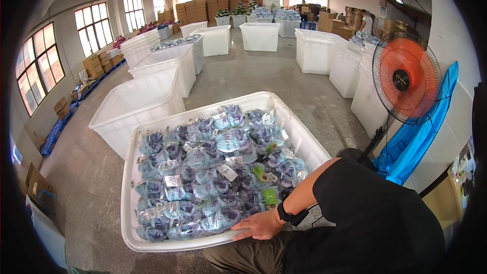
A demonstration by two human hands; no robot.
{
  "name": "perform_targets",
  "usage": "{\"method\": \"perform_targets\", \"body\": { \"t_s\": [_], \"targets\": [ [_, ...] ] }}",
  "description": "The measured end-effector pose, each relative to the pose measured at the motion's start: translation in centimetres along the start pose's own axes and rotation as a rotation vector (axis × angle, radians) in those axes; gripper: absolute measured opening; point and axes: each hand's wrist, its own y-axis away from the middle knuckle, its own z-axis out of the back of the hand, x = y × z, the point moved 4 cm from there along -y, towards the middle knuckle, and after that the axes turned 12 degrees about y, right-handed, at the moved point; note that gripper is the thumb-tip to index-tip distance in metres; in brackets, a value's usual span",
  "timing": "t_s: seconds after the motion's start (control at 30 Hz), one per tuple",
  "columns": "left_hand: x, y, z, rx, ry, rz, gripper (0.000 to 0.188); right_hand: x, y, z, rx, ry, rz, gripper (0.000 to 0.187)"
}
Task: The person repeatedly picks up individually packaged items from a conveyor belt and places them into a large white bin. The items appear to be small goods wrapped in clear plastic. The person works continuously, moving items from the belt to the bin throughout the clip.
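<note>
My right hand (259, 225) rests at the near rim of a large white plastic tub (304, 139), its fingers stretched out to the left beside the nearest bags. A black watch (291, 215) is on that wrist, below a black sleeve (375, 198). The tub is filled with pale blue and purple shoes (209, 185) in clear plastic bags, laid in rows. Several bags bear white labels (228, 172), and a few show bright green patches (270, 196). My left hand is out of view.
White tubs stand beyond on the left (137, 96) and right (317, 50). An orange-bladed fan (406, 78) is close on my right, with blue sheeting (423, 139) behind it. Cardboard boxes (195, 10) are stacked far back. A person (366, 22) stands at the far right.
</note>
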Motion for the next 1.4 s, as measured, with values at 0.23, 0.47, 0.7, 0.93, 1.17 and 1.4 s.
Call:
{"method": "perform_targets", "body": {
  "t_s": [0.23,0.47,0.7,0.93,1.17,1.4],
  "targets": [
    [-0.1,0.1,-0.1,0.001,0.014,0.006,0.042,0.0,-0.1,-0.3,-0.011,0.023,-0.004,0.080],
    [-0.1,0.0,-0.3,-0.008,0.024,0.011,0.040,-0.1,-0.1,-0.6,-0.047,0.045,0.008,0.081],
    [-0.6,0.2,-0.7,0.011,0.035,0.033,0.041,-0.1,-0.1,-0.7,-0.018,0.029,-0.011,0.079],
    [-0.7,0.2,-0.9,0.018,0.038,0.043,0.043,-0.1,-0.1,-0.4,-0.005,0.014,-0.019,0.079],
    [-0.7,0.1,-0.9,0.019,0.024,0.039,0.044,-0.1,-0.2,-0.4,0.009,0.013,-0.016,0.078],
    [-0.7,0.0,-1.0,0.012,0.015,0.047,0.044,-0.1,-0.1,-0.5,0.014,0.015,-0.020,0.079]
  ]
}}
